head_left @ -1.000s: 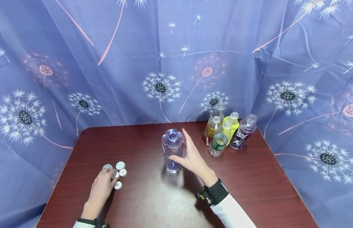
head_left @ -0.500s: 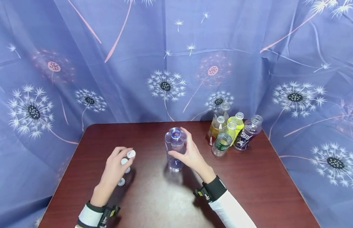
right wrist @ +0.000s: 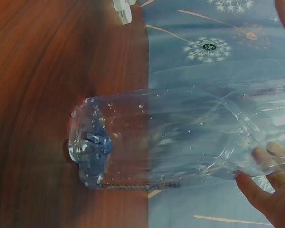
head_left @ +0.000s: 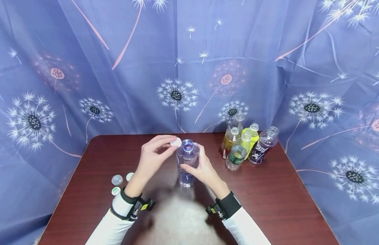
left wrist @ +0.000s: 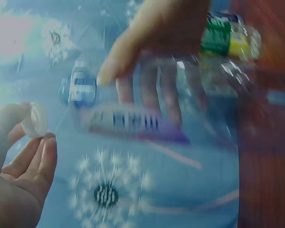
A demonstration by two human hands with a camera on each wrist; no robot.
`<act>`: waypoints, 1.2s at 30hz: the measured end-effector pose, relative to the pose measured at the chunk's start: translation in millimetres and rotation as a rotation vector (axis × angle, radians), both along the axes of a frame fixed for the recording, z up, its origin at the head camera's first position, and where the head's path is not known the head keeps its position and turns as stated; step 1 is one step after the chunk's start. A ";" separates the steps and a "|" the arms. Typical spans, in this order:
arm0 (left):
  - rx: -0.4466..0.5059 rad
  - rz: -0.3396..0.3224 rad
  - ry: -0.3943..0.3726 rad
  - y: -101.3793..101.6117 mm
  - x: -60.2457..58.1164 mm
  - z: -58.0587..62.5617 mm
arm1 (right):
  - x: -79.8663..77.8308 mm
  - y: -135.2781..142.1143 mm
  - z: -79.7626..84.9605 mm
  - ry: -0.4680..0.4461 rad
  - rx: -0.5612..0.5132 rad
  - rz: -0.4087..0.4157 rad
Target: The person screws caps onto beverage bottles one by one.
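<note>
A clear, purple-tinted plastic bottle (head_left: 184,160) stands upright on the table with its mouth uncovered. My right hand (head_left: 205,169) grips it from the right side, thumb in front and fingers behind. My left hand (head_left: 152,157) pinches a white bottle cap (head_left: 176,142) just left of the bottle's mouth. In the left wrist view a small gap separates the cap (left wrist: 39,119) from the bottle's neck (left wrist: 83,88), and the label is blurred. The right wrist view shows the bottle's lower body (right wrist: 128,137) and base, with droplets on the wall.
Loose caps (head_left: 117,180) lie at the left beside my left forearm, which may hide others. At the back right stands a cluster of several uncapped bottles, among them a purple one (head_left: 260,149) and a green-labelled one (head_left: 236,156). A dandelion-print curtain (head_left: 131,88) hangs behind the table.
My left hand has picked a white cap out of the group at the left and carried it right and away to the bottle's mouth. My right hand now grips the bottle more closely.
</note>
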State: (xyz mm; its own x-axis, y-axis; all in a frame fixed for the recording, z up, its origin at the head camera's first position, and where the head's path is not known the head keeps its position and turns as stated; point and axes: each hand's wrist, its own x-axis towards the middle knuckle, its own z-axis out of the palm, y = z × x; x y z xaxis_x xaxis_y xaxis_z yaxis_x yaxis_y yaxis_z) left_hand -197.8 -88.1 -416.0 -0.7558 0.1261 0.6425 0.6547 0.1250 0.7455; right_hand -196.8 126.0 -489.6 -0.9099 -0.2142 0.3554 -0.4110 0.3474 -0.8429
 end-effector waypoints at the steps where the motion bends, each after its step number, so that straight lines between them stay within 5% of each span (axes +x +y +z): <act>1: -0.013 -0.013 0.004 5.3 -2.1 1.5 | 0.0 -0.6 -1.1 -0.008 -0.006 0.007; 13: -0.118 -0.037 0.045 21.6 -7.2 -5.4 | 2.1 -5.8 -9.5 0.013 -0.036 0.048; 36: -0.118 -0.038 0.032 34.6 -10.8 -9.8 | -2.7 0.6 -5.2 0.034 0.006 0.047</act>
